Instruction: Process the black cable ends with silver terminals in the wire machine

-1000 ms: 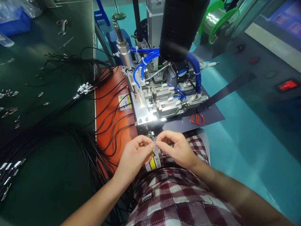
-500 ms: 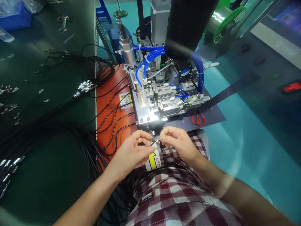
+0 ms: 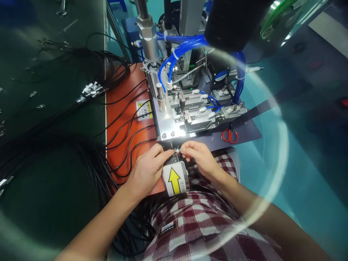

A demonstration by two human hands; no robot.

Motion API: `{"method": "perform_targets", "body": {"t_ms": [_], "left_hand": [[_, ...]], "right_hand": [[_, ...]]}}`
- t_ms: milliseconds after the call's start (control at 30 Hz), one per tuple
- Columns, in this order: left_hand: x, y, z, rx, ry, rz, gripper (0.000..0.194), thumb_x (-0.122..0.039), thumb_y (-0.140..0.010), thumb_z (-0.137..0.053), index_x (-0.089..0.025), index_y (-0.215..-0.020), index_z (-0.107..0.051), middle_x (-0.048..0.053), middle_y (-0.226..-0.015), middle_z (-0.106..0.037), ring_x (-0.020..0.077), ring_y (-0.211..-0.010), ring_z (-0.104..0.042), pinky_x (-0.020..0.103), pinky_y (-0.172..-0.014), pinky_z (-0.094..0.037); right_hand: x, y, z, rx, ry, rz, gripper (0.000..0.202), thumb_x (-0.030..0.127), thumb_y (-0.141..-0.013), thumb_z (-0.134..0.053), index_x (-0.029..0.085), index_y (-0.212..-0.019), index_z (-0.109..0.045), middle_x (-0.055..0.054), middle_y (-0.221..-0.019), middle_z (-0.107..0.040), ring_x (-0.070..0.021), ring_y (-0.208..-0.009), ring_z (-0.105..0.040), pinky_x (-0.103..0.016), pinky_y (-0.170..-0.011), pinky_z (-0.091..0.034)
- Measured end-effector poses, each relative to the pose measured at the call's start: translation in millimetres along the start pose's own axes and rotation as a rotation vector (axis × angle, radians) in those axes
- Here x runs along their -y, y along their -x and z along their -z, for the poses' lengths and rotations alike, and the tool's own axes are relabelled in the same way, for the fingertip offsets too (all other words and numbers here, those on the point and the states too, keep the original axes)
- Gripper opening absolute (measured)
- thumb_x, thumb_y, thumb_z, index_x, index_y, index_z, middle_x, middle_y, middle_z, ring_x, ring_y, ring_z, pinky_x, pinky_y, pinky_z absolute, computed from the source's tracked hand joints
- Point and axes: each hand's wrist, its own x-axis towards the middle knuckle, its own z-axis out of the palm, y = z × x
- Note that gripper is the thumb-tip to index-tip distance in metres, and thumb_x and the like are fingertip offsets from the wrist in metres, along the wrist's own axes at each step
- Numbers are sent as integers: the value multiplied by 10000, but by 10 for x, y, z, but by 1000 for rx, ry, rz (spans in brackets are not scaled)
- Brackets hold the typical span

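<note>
The metal machine [image 3: 199, 125] is standing with several black cables [image 3: 132, 150] already running to its side, while a much larger cable bundle [image 3: 89, 156] is lying apart from it. Between the two hands, a small wire end [image 3: 177, 150] is showing fine coloured strands just above the fixture [image 3: 176, 158]; it appears unfinished, being handled rather than seated. The right hand [image 3: 202, 157] is pinching it, its grip nearly closed; the left hand [image 3: 144, 170] is reaching its fingertips to the other side, but whether its grip is closing on anything I cannot tell.

The turquoise floor [image 3: 261, 145] is spreading beyond the dark green table [image 3: 54, 203], which is carrying metal-tipped cable ends [image 3: 91, 90] and a wrench [image 3: 63, 11]. Red-handled scissors [image 3: 237, 138] are lying beside the machine.
</note>
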Motion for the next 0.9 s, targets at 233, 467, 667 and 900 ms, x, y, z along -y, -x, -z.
{"method": "perform_targets", "body": {"t_ms": [233,467,667,900], "left_hand": [[-13,-4,-28,10,-66,-15,290,-118,-923,-412,-132,-1101,-640,34,-802,-520,134,-712,-550,222,-626,-465],[-26,-8,-21,19,-82,-14,291,-126,-921,-416,-116,-1106,-640,36,-793,-511,139,-697,-544,228,-615,-465],[-26,-11,-40,33,-112,-8,304,-139,-928,-392,-146,-1119,-628,33,-791,-516,136,-685,-538,229,-605,-467],[-34,-12,-32,34,-118,2,306,-143,-925,-387,-156,-1115,-627,35,-794,-525,135,-685,-543,227,-599,-469]], "right_hand": [[-13,-23,20,-3,21,-7,136,250,-689,-653,159,-610,-592,37,-579,-548,-86,-516,-436,-242,-530,-353],[-36,-44,43,12,20,5,139,249,-697,-656,154,-616,-593,37,-580,-548,-82,-514,-442,-238,-532,-362],[-33,-38,46,8,43,4,147,266,-699,-657,160,-621,-591,35,-579,-548,-89,-520,-443,-242,-533,-378],[-24,-34,47,11,47,0,139,267,-700,-657,164,-630,-593,36,-584,-547,-89,-523,-446,-241,-535,-385]]}}
